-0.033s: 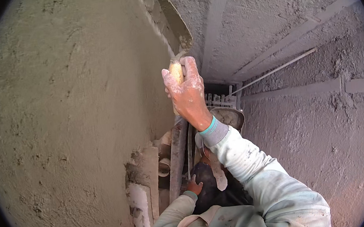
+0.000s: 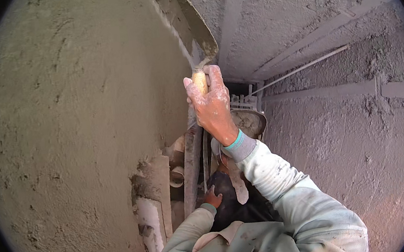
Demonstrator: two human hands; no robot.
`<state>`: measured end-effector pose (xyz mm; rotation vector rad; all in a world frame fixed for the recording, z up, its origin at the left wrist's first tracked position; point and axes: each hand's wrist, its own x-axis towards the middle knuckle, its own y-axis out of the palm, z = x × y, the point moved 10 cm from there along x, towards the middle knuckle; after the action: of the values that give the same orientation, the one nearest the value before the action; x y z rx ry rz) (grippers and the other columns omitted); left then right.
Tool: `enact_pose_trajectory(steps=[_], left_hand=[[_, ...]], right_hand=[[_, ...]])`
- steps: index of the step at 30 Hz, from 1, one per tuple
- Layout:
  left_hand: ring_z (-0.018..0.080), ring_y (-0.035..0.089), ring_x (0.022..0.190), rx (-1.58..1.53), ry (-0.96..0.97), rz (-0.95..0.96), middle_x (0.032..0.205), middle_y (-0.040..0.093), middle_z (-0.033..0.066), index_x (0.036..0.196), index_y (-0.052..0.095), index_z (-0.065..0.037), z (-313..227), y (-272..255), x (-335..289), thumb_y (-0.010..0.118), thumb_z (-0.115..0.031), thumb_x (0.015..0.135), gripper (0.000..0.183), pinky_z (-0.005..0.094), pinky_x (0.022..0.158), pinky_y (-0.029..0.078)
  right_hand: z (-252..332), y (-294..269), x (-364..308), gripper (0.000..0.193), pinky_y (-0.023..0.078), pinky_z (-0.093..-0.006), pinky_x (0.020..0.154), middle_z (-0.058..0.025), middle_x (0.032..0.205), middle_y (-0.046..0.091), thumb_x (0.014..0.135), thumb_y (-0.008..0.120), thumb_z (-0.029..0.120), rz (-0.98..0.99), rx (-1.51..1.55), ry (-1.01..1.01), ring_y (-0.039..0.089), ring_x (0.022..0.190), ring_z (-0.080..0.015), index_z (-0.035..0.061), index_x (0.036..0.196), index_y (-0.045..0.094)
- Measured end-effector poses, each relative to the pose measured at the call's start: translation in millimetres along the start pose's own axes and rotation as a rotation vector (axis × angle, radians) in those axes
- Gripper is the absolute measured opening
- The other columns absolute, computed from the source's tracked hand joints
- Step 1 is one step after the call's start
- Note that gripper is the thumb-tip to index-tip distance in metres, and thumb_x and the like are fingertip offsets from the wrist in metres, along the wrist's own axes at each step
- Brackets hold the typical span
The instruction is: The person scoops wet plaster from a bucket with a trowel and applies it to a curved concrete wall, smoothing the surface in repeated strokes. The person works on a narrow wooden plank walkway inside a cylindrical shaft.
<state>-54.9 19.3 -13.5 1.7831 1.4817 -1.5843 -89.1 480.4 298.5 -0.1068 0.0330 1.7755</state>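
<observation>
My right hand (image 2: 212,107) is raised in front of me and closed around the wooden handle of a trowel (image 2: 195,27). The trowel's grey, mortar-smeared blade points up and lies against the corner edge of the rough plastered wall (image 2: 76,115) on my left. My left hand (image 2: 213,198) is low, close to my body, with its fingers against a dark shape. What that shape is, and whether the hand grips it, does not show. Both sleeves are pale and dusted with mortar.
A round pan of wet mortar (image 2: 251,120) sits below my right wrist. A long grey board (image 2: 192,167) leans upright beside the wall's broken lower corner (image 2: 149,206). Rough grey surfaces with pale strips and a thin rod (image 2: 300,67) fill the right.
</observation>
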Motion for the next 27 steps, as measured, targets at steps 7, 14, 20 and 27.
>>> enact_pose_trajectory(steps=[7,14,20,27], left_hand=[[0.0427,0.026,0.153,0.228,-0.127,0.220,0.171,0.019,0.0151,0.167,0.014,-0.016,-18.8,71.6,43.6,0.076,-0.043,0.087,0.104,0.0545,0.124,0.027],[0.0444,0.029,0.150,0.409,-0.153,0.146,0.167,0.024,0.0176,0.165,0.018,-0.015,-16.7,97.2,40.0,0.080,-0.039,0.081,0.108,0.0568,0.119,0.032],[0.0438,0.031,0.147,0.519,-0.109,0.114,0.166,0.025,0.0192,0.164,0.024,-0.012,-12.1,114.1,47.7,0.077,-0.042,0.079,0.104,0.0561,0.118,0.031],[0.0460,0.033,0.146,0.453,-0.090,0.097,0.165,0.027,0.0206,0.166,0.021,-0.016,-12.9,115.8,46.7,0.074,-0.041,0.079,0.104,0.0585,0.119,0.029]], right_hand=[[-372.6,-146.2,-182.9,0.045,0.051,-0.0509,0.099,-0.0297,0.120,0.068,0.099,0.060,0.032,0.367,-0.901,0.584,0.065,0.113,-0.0460,-0.0054,0.122,0.065],[-614.9,-213.4,-276.7,0.030,0.056,-0.0436,0.096,-0.0169,0.125,0.071,0.098,0.055,0.023,0.664,-1.289,0.858,0.069,0.116,-0.0342,0.0032,0.101,0.077],[-725.5,-155.0,-280.0,0.030,0.057,-0.0414,0.092,-0.0116,0.117,0.075,0.098,0.055,0.025,0.755,-1.158,0.815,0.072,0.108,-0.0301,0.0057,0.103,0.078],[-738.5,-118.8,-237.2,0.029,0.055,-0.0468,0.097,-0.0164,0.124,0.072,0.095,0.055,0.021,0.774,-0.926,0.736,0.070,0.111,-0.0371,0.0038,0.109,0.074]])
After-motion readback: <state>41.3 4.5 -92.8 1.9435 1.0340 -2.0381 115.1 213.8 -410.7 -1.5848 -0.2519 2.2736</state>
